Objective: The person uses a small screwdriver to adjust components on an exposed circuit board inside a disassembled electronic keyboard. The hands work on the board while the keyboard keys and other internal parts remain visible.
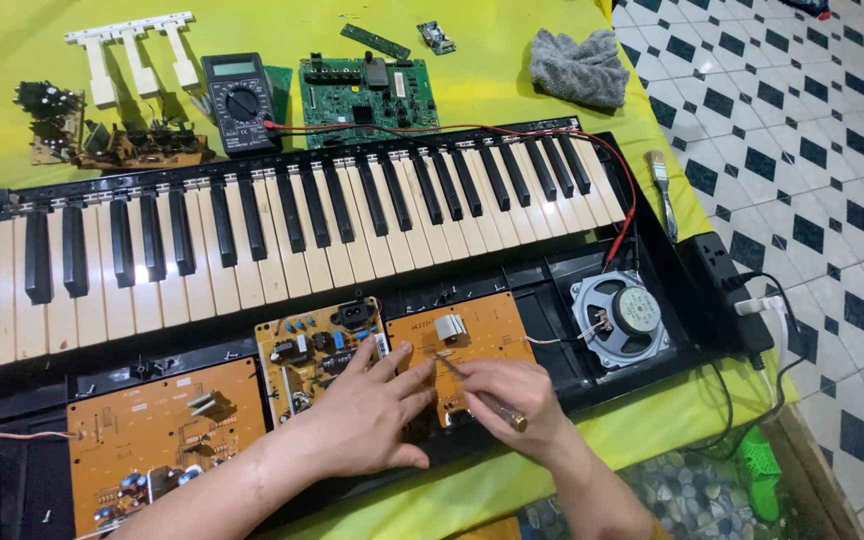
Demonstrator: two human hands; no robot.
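Orange circuit board (497, 335) inside open keyboard casing (687, 300), under flat, released left hand (372, 405); right hand (512, 395) clenched around screwdriver (477, 390).

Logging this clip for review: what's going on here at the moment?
A person is working on an opened electronic keyboard lying on a yellow-green cloth. The left hand presses flat on an orange circuit board inside the case, while the right hand holds a screwdriver with its tip on that board. A speaker sits to the right. A multimeter, a green board and loose keys lie behind the keyboard.
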